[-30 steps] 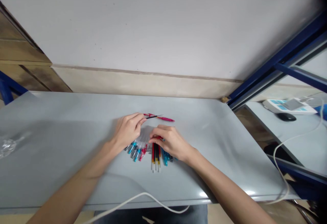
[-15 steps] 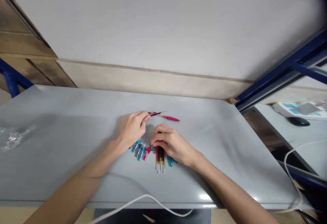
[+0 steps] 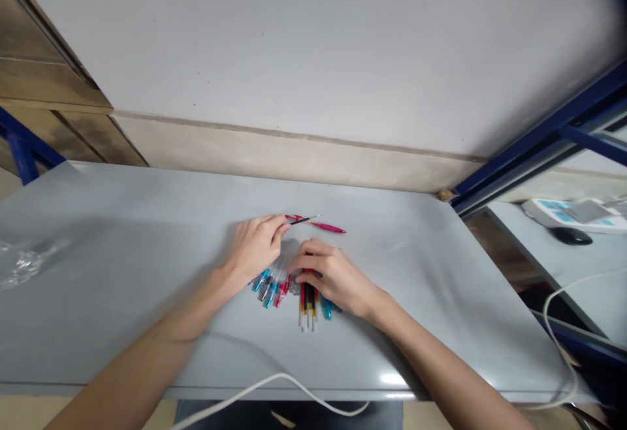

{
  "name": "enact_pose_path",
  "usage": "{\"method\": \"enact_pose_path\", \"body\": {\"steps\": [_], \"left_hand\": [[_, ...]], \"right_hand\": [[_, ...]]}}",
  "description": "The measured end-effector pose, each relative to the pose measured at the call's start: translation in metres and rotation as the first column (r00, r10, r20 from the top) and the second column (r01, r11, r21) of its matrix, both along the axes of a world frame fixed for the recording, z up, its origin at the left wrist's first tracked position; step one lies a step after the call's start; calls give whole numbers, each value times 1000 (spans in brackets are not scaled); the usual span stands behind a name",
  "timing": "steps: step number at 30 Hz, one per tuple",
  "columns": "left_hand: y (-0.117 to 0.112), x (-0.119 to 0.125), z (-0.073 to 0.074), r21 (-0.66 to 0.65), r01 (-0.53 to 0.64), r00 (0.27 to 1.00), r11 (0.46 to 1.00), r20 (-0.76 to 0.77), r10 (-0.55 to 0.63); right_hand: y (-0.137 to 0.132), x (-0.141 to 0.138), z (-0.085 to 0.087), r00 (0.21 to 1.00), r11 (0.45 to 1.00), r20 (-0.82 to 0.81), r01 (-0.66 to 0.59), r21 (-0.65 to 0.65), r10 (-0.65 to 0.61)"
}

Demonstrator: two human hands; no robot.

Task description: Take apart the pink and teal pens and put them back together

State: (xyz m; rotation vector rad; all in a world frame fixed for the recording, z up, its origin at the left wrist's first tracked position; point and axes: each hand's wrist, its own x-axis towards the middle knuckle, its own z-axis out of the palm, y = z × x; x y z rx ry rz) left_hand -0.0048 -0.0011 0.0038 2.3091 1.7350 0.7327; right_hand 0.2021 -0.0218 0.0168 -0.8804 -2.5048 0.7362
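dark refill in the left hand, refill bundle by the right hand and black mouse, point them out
Dark refill (image 3: 300, 220): head view, on its exposed dark shaft.
Refill bundle (image 3: 307, 300): head view, middle of its visible length.
Black mouse (image 3: 571, 236): head view, top of its shell.

No readable text — no labels, brands, numbers or signs legible on anything in view.

kinda flat light, bright glare on the table (image 3: 416, 273) near its front edge, soft shadows, dark top-right corner
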Motion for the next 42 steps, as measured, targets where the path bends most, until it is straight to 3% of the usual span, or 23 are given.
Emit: {"method": "enact_pose_path", "body": {"steps": [5,9,12,17,23,29,32,35,38,40,42], "left_hand": [[0,0,-1,25,17,1000,1000,18,-17],[1,0,-1,43,7,1000,999,24,-8],[2,0,-1,30,-5,1000,1000,21,4],[2,-2,-2,30,0,1000,1000,6,0],[1,-2,-2,32,-4,1000,999,-3,4],[-1,0,1,26,44,998,999,51,-46],[-3,1,3,56,57,994,997,95,-62],[-5,3,4,124,60,984,991,158,-80],[-8,6,4,206,121,967,971,196,-162],[-9,9,3,250,178,959,952,173,-224],[-10,11,2,271,230,950,935,145,-276]], "right_hand": [[5,16,23,980,980,-41,192,-48,-194],[13,38,32,898,897,164,428,-109,-409],[14,51,35,818,842,312,532,-92,-483],[9,56,40,804,838,391,530,-129,-448],[7,53,41,854,873,320,468,-133,-409],[7,51,41,844,827,348,503,-251,-408],[10,54,36,822,837,356,523,-164,-444],[16,54,31,842,846,214,524,-103,-495],[18,44,27,884,843,-136,365,-396,-447],[16,30,23,813,778,-362,166,-607,-456],[12,17,17,706,709,-484,36,-704,-517]]}}
